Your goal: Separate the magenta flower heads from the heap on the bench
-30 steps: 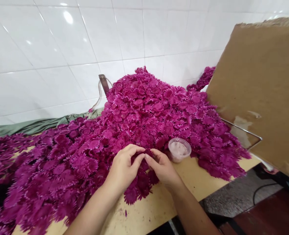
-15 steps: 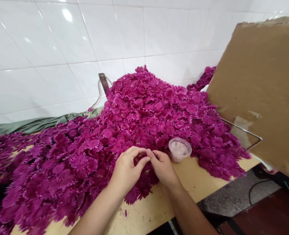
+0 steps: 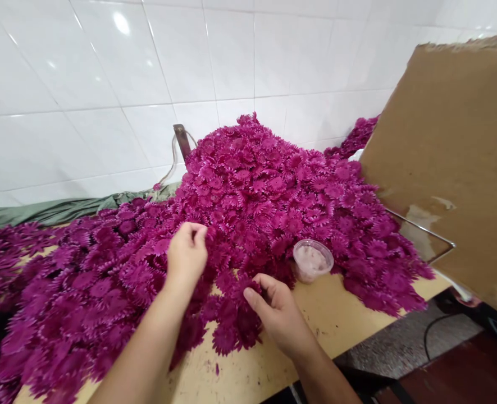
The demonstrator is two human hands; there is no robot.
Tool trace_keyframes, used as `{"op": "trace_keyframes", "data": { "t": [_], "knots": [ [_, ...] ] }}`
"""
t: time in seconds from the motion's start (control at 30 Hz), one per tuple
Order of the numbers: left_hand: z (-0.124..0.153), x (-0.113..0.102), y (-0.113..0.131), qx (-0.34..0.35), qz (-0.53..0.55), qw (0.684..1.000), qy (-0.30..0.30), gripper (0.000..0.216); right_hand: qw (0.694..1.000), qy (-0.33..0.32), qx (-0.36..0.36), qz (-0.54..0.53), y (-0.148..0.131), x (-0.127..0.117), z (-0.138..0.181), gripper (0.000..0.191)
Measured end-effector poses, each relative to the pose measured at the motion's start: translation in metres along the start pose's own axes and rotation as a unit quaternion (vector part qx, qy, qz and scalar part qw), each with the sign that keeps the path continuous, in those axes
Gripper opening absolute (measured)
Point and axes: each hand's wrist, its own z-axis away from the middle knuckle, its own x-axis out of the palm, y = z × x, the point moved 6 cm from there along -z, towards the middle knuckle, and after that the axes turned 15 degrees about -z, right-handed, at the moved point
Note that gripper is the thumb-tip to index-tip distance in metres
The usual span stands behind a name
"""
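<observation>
A big heap of magenta artificial flower heads (image 3: 269, 191) covers the wooden table (image 3: 315, 320). My left hand (image 3: 186, 258) reaches into the left slope of the heap, fingers curled and pinched at a flower there. My right hand (image 3: 277, 311) rests near the table's front edge, its fingers curled round a magenta flower head (image 3: 248, 287). A small clear plastic cup (image 3: 313, 260) with pale pinkish contents stands just right of my right hand, at the foot of the heap.
A large brown cardboard sheet (image 3: 450, 157) leans in from the right, over a thin metal wire frame (image 3: 425, 230). White tiled wall (image 3: 105, 101) behind. Green cloth (image 3: 54, 210) lies along the back left. A brown bracket with a cord (image 3: 181, 143) stands behind the heap. Dark floor at lower right.
My hands were together, pinching one flower at the front of the heap. My left hand has moved up and left into the heap; my right hand has dropped slightly toward me.
</observation>
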Motion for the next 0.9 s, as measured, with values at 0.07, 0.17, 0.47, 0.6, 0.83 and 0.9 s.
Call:
{"op": "trace_keyframes", "data": {
  "t": [0.07, 0.17, 0.47, 0.6, 0.83, 0.9],
  "knots": [
    [-0.010, -0.004, -0.003, 0.029, 0.016, 0.999, -0.006, 0.013, 1.000, 0.011, 0.008, -0.021, 0.002, -0.005, 0.001, 0.030],
    [0.000, -0.008, 0.013, 0.133, 0.050, 0.989, -0.042, 0.025, 0.998, 0.040, 0.016, -0.038, 0.004, -0.012, -0.005, 0.037],
    [0.060, 0.016, 0.052, 0.073, 0.237, 0.906, -0.343, 0.009, 0.994, 0.081, 0.009, -0.077, 0.003, -0.012, -0.018, 0.050],
    [0.055, 0.022, 0.043, 0.003, 0.281, 0.896, -0.345, 0.008, 0.987, 0.065, 0.037, -0.144, 0.008, -0.011, -0.015, 0.050],
    [0.053, 0.022, 0.037, 0.004, 0.263, 0.917, -0.299, 0.012, 0.992, 0.053, 0.039, -0.109, 0.008, -0.008, -0.013, 0.044],
    [0.053, 0.021, 0.038, 0.006, 0.258, 0.920, -0.295, 0.012, 0.995, 0.067, 0.015, -0.074, 0.005, -0.010, -0.013, 0.039]
  ]
}}
